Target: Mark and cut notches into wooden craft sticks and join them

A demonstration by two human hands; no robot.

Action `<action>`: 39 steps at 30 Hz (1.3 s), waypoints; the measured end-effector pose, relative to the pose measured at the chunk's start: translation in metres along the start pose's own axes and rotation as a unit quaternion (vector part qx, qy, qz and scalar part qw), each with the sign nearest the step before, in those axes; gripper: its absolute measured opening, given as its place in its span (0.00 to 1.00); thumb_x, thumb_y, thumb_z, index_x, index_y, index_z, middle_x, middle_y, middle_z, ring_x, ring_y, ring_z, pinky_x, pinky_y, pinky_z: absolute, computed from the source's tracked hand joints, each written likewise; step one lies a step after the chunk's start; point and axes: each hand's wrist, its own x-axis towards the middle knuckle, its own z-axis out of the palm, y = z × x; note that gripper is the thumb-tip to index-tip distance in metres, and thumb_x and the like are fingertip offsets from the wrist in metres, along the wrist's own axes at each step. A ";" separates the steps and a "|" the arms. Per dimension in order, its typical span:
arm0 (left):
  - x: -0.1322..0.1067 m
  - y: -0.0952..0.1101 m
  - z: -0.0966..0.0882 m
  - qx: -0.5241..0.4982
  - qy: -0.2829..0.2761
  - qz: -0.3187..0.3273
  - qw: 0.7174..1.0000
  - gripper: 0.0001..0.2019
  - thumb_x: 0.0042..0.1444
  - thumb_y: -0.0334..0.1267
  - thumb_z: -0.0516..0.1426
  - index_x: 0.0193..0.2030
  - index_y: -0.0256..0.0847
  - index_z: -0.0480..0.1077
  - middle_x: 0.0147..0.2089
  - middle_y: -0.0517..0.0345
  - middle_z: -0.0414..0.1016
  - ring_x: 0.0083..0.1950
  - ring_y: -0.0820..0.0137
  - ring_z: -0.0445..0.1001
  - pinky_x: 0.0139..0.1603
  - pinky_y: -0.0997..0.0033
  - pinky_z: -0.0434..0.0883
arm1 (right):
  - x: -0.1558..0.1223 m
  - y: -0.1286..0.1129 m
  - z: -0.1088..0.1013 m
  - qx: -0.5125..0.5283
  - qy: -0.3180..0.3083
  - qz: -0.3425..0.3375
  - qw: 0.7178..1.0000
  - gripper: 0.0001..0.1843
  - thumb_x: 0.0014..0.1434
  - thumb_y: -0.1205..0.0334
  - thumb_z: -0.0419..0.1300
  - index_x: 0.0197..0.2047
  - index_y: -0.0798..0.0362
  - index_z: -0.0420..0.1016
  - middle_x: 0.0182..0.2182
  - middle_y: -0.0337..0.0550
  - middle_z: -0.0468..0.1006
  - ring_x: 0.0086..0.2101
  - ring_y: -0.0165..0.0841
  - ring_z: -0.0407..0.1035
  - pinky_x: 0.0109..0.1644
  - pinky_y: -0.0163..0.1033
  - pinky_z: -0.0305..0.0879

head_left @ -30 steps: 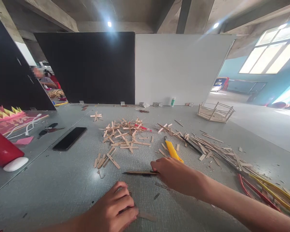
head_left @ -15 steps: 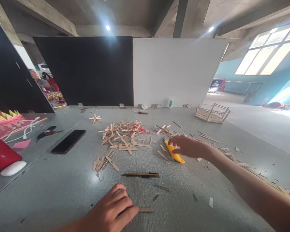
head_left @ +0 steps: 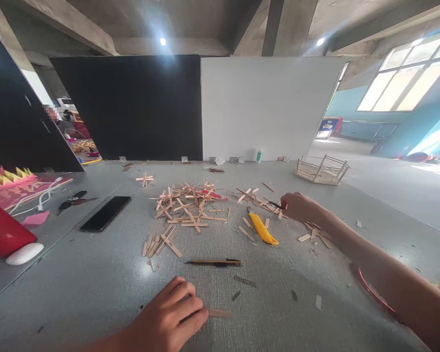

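Note:
My left hand [head_left: 174, 313] rests on the near part of the table, its curled fingers closed on the end of a flat wooden craft stick [head_left: 220, 313]. Farther off on the right, my right hand [head_left: 298, 206] pinches a thin dark pointed tool [head_left: 275, 203] above scattered sticks; its exact kind is hard to make out. Left of that hand lies a yellow utility knife [head_left: 263, 229], touched by neither hand. A slim brown-and-black craft knife or pen [head_left: 214, 262] lies beyond my left hand. Loose craft sticks [head_left: 185, 208] form a pile mid-table.
A stick-built frame [head_left: 322, 170] stands at the far right, a small glue bottle [head_left: 259, 156] by the white panel [head_left: 267, 107]. On the left are a phone [head_left: 105, 213], keys [head_left: 73, 201], a red bottle [head_left: 5, 230] and a white cable [head_left: 40, 198]. A person sits beyond the black panel.
My right hand has left the yellow utility knife, moving away and rightward, and now grips the thin dark tool. My left hand has stayed almost still on the craft stick.

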 end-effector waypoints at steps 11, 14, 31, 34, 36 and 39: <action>-0.002 0.000 -0.012 0.109 -0.087 -0.034 0.990 0.16 0.70 0.21 0.49 0.52 0.34 0.76 0.42 0.53 0.78 0.41 0.64 0.74 0.45 0.64 0.76 | -0.059 -0.075 -0.041 0.285 0.019 -0.144 0.948 0.16 0.71 0.56 0.49 0.45 0.54 0.75 0.36 0.47 0.84 0.31 0.32 0.78 0.27 0.34 0.70; -0.004 0.010 -0.014 0.164 -0.094 -0.038 0.981 0.15 0.71 0.25 0.50 0.55 0.33 0.76 0.50 0.50 0.80 0.48 0.62 0.77 0.52 0.61 0.75 | -0.074 -0.092 -0.038 0.395 -0.027 -0.164 0.903 0.13 0.67 0.53 0.56 0.38 0.53 0.75 0.30 0.45 0.83 0.27 0.33 0.78 0.22 0.33 0.70; -0.007 0.037 -0.022 0.194 -0.203 -0.034 0.959 0.20 0.72 0.36 0.49 0.66 0.35 0.70 0.64 0.44 0.77 0.64 0.55 0.77 0.61 0.61 0.73 | -0.124 -0.145 0.031 0.518 -0.356 -0.239 0.740 0.03 0.67 0.63 0.59 0.44 0.51 0.71 0.31 0.39 0.81 0.26 0.28 0.73 0.26 0.31 0.72; -0.006 0.037 -0.022 0.182 -0.226 -0.038 0.956 0.20 0.72 0.36 0.49 0.66 0.34 0.70 0.64 0.45 0.77 0.65 0.57 0.76 0.63 0.63 0.73 | -0.124 -0.148 0.037 0.541 -0.377 -0.224 0.718 0.08 0.66 0.59 0.63 0.41 0.52 0.69 0.29 0.37 0.77 0.26 0.28 0.73 0.24 0.31 0.71; -0.006 0.037 -0.022 0.175 -0.230 -0.037 0.957 0.20 0.72 0.35 0.49 0.66 0.33 0.70 0.64 0.44 0.77 0.65 0.56 0.76 0.62 0.62 0.74 | -0.124 -0.150 0.038 0.524 -0.367 -0.234 0.732 0.11 0.66 0.57 0.64 0.38 0.52 0.66 0.26 0.34 0.74 0.24 0.28 0.71 0.22 0.30 0.68; -0.005 0.037 -0.023 0.157 -0.230 -0.043 0.960 0.21 0.70 0.35 0.51 0.66 0.32 0.69 0.65 0.40 0.75 0.66 0.53 0.74 0.62 0.60 0.74 | -0.119 -0.149 0.036 0.386 -0.189 -0.397 0.811 0.07 0.73 0.61 0.56 0.42 0.53 0.69 0.31 0.40 0.76 0.28 0.30 0.71 0.28 0.34 0.69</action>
